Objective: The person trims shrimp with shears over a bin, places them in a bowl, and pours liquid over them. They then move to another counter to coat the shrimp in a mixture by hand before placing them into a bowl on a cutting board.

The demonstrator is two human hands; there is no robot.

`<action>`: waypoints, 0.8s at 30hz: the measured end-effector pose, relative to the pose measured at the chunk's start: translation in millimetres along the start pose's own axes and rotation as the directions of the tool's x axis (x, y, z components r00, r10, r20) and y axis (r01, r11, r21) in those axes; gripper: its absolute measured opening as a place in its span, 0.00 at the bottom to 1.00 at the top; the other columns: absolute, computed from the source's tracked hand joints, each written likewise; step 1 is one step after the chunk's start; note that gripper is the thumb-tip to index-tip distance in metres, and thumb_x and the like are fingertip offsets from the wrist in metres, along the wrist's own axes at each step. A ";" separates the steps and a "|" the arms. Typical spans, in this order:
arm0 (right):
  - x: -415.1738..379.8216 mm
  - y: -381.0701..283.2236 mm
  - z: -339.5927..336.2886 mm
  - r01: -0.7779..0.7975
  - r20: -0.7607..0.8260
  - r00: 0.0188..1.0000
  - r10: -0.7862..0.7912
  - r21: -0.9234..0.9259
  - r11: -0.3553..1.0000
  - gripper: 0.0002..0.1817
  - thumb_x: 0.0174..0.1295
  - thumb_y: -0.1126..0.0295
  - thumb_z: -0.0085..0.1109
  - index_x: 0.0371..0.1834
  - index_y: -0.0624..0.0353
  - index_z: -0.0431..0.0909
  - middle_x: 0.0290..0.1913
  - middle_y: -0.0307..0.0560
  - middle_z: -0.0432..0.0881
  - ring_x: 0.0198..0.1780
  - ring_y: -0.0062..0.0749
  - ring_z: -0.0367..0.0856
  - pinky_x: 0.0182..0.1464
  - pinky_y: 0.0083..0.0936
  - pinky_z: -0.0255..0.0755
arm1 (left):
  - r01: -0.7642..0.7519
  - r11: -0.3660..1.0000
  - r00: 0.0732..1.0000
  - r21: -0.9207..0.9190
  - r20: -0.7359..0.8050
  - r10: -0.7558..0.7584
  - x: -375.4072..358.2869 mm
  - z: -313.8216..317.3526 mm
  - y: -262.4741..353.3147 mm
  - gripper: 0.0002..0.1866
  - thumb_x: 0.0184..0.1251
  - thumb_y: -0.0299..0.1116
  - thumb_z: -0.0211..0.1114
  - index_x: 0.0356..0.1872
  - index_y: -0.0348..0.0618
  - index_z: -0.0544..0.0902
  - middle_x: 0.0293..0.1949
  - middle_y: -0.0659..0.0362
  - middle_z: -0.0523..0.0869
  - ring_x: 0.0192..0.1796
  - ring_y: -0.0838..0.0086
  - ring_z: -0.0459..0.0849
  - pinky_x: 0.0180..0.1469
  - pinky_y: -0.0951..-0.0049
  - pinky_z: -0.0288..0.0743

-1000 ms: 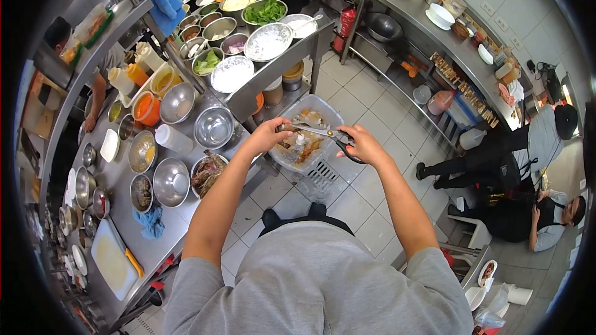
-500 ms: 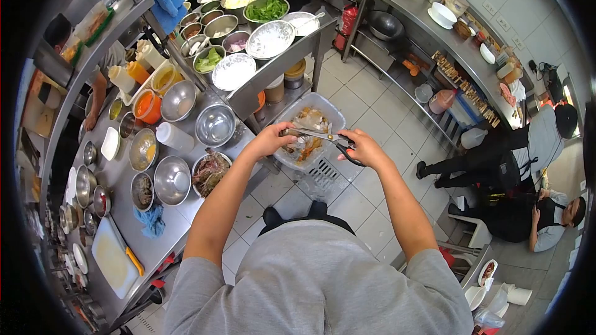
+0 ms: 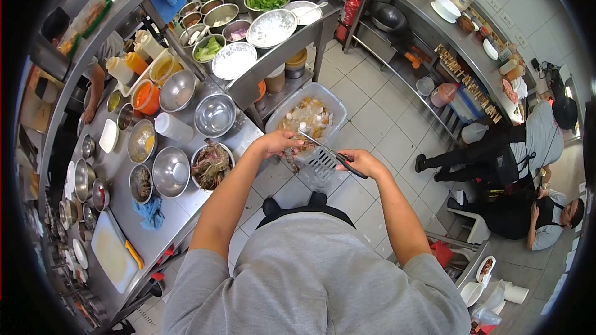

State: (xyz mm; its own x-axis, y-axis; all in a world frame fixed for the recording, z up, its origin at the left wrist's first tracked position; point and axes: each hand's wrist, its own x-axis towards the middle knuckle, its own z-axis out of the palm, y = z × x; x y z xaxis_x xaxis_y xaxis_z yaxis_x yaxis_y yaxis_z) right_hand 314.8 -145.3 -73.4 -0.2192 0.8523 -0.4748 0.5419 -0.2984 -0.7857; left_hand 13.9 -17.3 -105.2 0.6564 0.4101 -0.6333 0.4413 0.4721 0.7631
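Note:
My left hand (image 3: 277, 143) is closed on a greyish shrimp (image 3: 290, 160), which hangs down from the fingers. In my right hand (image 3: 362, 162) are scissors (image 3: 329, 150) with dark handles, and their blades reach to the fingertips of my left hand at the shrimp. Beyond and below both hands stands a translucent bin (image 3: 338, 116) with shells and scraps inside. To the left, on the steel table, a bowl of whole shrimp (image 3: 212, 164) sits close to my left forearm.
A steel table (image 3: 186, 211) runs along the left with metal bowls, a squeeze bottle (image 3: 174, 128), a blue cloth (image 3: 148, 212) and a cutting board (image 3: 115, 252) with an orange-handled knife (image 3: 134, 255). Another person's arm (image 3: 95, 94) is at far left. Two people (image 3: 506, 152) (image 3: 509, 216) are at right.
The scissors have tilted, and their handles have dropped with my right hand. The shrimp now hangs lower from my left hand. The view has shifted slightly.

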 end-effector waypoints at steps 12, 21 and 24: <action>-23.2 21.9 30.5 -0.199 0.109 0.980 0.168 0.465 0.862 0.43 0.55 0.55 0.79 0.70 0.58 0.67 0.39 0.39 0.78 0.39 0.25 0.76 0.42 0.24 0.74 | -0.320 0.920 0.873 -0.225 -0.447 0.194 11.4 25.6 -7.8 0.21 0.73 0.39 0.67 0.62 0.51 0.73 0.40 0.65 0.84 0.39 0.80 0.80 0.33 0.76 0.69; -18.8 -7.0 74.6 0.132 -0.421 0.878 -0.226 -0.242 0.961 0.55 0.35 0.49 0.86 0.69 0.54 0.69 0.51 0.54 0.78 0.55 0.50 0.78 0.58 0.43 0.73 | -0.512 0.624 0.761 -0.591 -0.649 0.011 15.6 37.9 5.3 0.32 0.74 0.32 0.64 0.73 0.53 0.58 0.46 0.60 0.82 0.31 0.79 0.74 0.25 0.79 0.66; -10.1 -10.2 70.7 0.089 -0.463 0.855 -0.235 -0.316 0.945 0.54 0.34 0.48 0.86 0.69 0.53 0.70 0.49 0.53 0.78 0.57 0.50 0.76 0.61 0.44 0.70 | -0.507 0.590 0.777 -0.628 -0.629 -0.001 15.9 38.6 9.0 0.33 0.74 0.31 0.64 0.74 0.54 0.57 0.45 0.59 0.81 0.29 0.79 0.73 0.23 0.79 0.64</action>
State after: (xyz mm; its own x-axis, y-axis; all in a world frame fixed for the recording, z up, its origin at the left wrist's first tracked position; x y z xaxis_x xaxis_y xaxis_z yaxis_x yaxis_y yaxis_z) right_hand 254.0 -181.2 -88.6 0.0612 0.9974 -0.0374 0.7489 -0.0707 -0.6589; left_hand 52.0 -36.6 -103.5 0.1248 0.8089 -0.5745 -0.4573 0.5608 0.6902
